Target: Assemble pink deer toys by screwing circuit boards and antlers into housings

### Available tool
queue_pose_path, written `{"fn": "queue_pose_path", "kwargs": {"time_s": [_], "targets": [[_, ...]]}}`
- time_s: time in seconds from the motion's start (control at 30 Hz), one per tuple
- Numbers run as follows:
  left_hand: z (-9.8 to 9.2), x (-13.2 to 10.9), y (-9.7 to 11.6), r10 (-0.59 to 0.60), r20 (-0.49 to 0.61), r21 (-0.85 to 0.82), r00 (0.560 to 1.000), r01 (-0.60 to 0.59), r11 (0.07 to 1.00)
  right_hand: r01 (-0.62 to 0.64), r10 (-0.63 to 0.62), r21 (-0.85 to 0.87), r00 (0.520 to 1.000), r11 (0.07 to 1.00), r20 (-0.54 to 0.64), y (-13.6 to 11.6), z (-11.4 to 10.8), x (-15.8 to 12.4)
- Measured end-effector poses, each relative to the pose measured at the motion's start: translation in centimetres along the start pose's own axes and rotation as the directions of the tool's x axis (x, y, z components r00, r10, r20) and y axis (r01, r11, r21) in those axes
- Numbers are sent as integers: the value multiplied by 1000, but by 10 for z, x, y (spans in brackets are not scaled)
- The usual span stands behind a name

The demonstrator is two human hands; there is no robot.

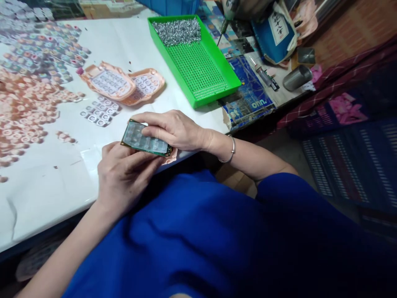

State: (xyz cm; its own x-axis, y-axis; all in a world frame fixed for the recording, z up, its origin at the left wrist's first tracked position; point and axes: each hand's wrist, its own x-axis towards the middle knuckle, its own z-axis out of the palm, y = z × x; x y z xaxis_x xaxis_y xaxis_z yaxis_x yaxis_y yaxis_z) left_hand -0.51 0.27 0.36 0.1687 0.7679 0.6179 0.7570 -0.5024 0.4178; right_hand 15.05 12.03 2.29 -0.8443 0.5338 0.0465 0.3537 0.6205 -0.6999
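Observation:
A green circuit board (144, 138) with a pale, translucent keypad sheet on its face is held over the table's front edge. My left hand (124, 171) grips the board from below and the left, its fingers closed under it. From the right, my right hand (175, 130) is closed on the board, with fingertips at its top edge and on the pale sheet. Part of a peach plastic piece (170, 157) shows beneath the board. Behind lie two peach shells (108, 82) with grey-and-white keypads, and a loose keypad sheet (99, 111) rests nearer.
Piles of small peach buttons (25, 111) and coloured buttons (46, 51) cover the left of the white table (62, 182). A green tray (214, 97) holds silvery screws (178, 31). A metal cup (297, 78) and a blue book (274, 35) are at right.

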Motion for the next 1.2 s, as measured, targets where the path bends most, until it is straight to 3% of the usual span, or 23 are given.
{"fn": "queue_pose_path", "kwargs": {"time_s": [0.13,0.2,0.3,0.37,0.47,0.67,0.8,1.0,1.2], "targets": [[-14,-5,5,-165,83,-82,983,171,982,-4,5,-84,1000,996,15,0,1,0],[-23,-10,4,-240,35,-122,970,242,963,23,-22,-109,1000,994,14,2,1,0],[-35,-19,-3,-260,-59,-96,964,254,963,135,-136,-152,991,979,5,6,2,0],[-42,-22,-9,-255,55,-28,965,257,966,195,-198,-178,980,964,2,6,3,2],[-48,-25,-16,-274,236,57,932,268,962,219,-217,-200,976,955,31,3,2,7],[-38,-31,-19,-231,120,87,965,222,971,247,-203,-270,962,931,180,-2,-7,18],[-27,-33,-15,-197,56,55,979,194,979,355,-307,-231,926,906,220,0,-9,16],[-23,-31,-12,-195,62,45,979,193,980,429,-390,-255,901,867,191,6,-6,10],[-22,-34,-15,-173,64,59,983,170,984,485,-407,-315,868,816,284,0,-12,1]]}}
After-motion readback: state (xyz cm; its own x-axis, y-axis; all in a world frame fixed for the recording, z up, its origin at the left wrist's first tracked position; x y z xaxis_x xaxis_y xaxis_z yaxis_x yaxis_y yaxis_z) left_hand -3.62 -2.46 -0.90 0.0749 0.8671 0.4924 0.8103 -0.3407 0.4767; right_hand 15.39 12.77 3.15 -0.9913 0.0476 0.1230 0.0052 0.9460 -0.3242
